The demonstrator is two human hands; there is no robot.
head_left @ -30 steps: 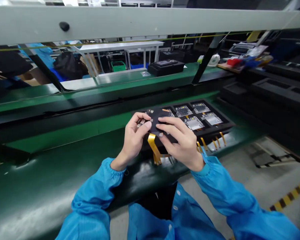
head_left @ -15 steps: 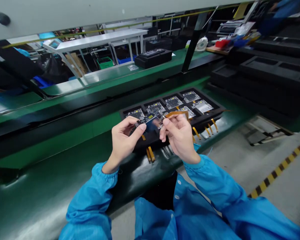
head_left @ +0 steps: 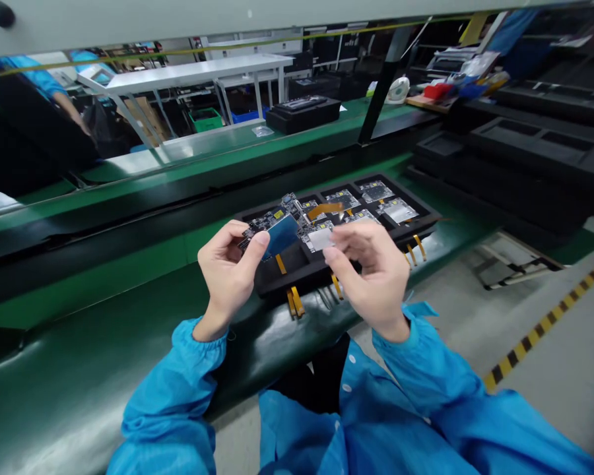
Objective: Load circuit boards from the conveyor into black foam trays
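Observation:
My left hand (head_left: 230, 264) is closed on the edge of a circuit board (head_left: 277, 216), which is raised and tilted above the black foam tray (head_left: 272, 285). A shiny blue plate (head_left: 282, 235) covers part of that board, and my left thumb presses against it. From the board's right end an orange flex cable (head_left: 325, 209) sticks out to the right. My right hand (head_left: 373, 274) hovers over the tray, right of the held board, its curled fingers apart and slightly blurred. Nothing shows between its thumb and fingers. Behind its fingertips lies another board with a silver plate (head_left: 319, 240).
More boards (head_left: 376, 191) sit in the tray's pockets, with orange cables (head_left: 295, 302) hanging over its front edge. The tray rests on a green bench (head_left: 143, 323). Black foam trays (head_left: 515, 171) are stacked at the right. Across the bench a person's arm (head_left: 69, 109) shows.
My right hand has let go of the orange flex cable and moved right and slightly down. My left hand has shifted left with the board, whose blue plate now shows more fully.

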